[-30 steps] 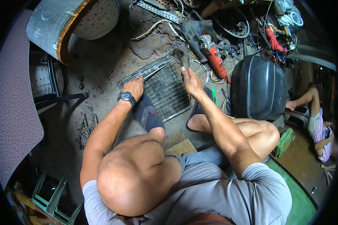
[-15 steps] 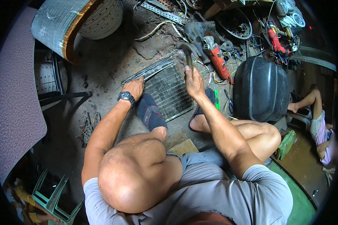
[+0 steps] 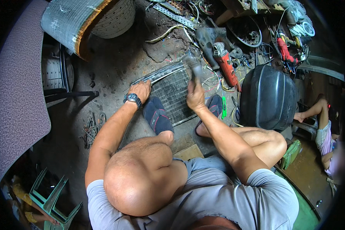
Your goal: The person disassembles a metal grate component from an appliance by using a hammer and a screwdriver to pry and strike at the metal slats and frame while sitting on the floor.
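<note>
On the floor between my feet lies a dark, finned radiator panel [image 3: 173, 100], with a ribbed metal strip [image 3: 165, 73] along its far edge. My left hand [image 3: 142, 90], with a watch on its wrist, is closed over the strip's left end; its fingertips are partly hidden. Over the panel's right side, my right hand [image 3: 196, 96] is wrapped round the handle of a hammer [image 3: 196, 71]. The hammer's head points away from me and is smeared by motion. I cannot tell whether it touches the strip.
A red angle grinder [image 3: 227, 69] lies beyond the hammer among loose wires. To the right are a green cutter [image 3: 224, 107] and a black rounded case [image 3: 269, 97]. A perforated drum [image 3: 115, 21] stands far left. Another person [image 3: 322, 134] is at the far right.
The hammer has swung slightly and its head is now blurred. My left hand keeps its place on the strip. The whole view has shifted a little.
</note>
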Demonstrator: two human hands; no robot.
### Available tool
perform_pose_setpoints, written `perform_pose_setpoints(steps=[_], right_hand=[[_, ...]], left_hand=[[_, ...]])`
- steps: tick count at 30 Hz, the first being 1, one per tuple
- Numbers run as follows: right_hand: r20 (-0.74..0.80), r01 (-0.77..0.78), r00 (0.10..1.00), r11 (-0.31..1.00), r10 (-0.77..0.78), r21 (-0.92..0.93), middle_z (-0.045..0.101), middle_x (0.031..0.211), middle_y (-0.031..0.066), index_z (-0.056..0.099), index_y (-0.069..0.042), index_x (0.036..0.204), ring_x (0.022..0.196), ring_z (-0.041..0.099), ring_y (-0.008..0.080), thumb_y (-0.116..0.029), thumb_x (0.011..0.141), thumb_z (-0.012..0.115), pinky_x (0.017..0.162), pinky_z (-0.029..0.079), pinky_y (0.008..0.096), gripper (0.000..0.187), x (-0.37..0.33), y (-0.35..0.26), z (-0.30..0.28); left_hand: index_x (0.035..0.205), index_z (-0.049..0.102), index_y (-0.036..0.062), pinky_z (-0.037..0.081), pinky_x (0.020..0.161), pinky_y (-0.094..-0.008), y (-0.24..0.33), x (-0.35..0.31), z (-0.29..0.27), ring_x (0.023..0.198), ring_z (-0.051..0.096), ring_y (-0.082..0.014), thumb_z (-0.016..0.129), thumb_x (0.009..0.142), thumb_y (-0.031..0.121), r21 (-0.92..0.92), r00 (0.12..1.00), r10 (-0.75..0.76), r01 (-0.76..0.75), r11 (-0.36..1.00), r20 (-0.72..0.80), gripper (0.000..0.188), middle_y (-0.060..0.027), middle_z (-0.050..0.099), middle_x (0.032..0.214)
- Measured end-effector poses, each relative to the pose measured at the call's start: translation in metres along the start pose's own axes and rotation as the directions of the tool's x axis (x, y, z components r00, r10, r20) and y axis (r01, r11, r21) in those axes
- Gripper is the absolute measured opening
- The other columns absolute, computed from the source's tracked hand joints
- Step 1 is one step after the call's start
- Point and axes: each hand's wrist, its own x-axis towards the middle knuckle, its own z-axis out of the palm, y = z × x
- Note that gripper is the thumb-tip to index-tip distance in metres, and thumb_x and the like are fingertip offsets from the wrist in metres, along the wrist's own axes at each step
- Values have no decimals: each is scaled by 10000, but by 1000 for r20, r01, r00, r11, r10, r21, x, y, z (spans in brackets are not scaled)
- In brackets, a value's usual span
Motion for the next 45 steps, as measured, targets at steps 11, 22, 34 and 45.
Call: perform_pose_setpoints(steps=[11,22,34,45], right_hand=[[210,-229,952,973,223,9,675,893,339,583,17,1178,909,658,550,-374,1086,510,746,502,583,408,22,-38,-7],[343,-326,877,941,337,-92,672,895,349,559,-3,1230,914,653,557,-422,1076,508,756,493,610,449,10,-33,-6],[327,-354,881,935,341,-23,674,892,334,550,22,1124,887,643,570,-397,1077,513,734,481,608,423,15,-53,-2],[414,-382,801,901,433,-205,668,990,387,581,36,1171,1007,632,579,-503,1072,477,853,496,601,558,-15,-2,13]], left_hand=[[1192,582,61,558,776,-581,-33,-25,12,898,707,-454,427,1063,296,40,997,-62,63,997,-43,310,-263,703,980],[1165,595,62,565,778,-568,-36,-31,1,895,710,-463,415,1066,286,55,995,-71,68,996,66,304,-281,703,1010],[1162,610,68,553,808,-561,-46,-37,12,920,711,-433,425,1055,290,30,997,-72,73,997,-32,308,-248,715,976],[1328,576,17,553,859,-561,-34,-32,-1,988,704,-434,440,1060,324,31,995,-104,104,994,8,430,-265,719,1023]])
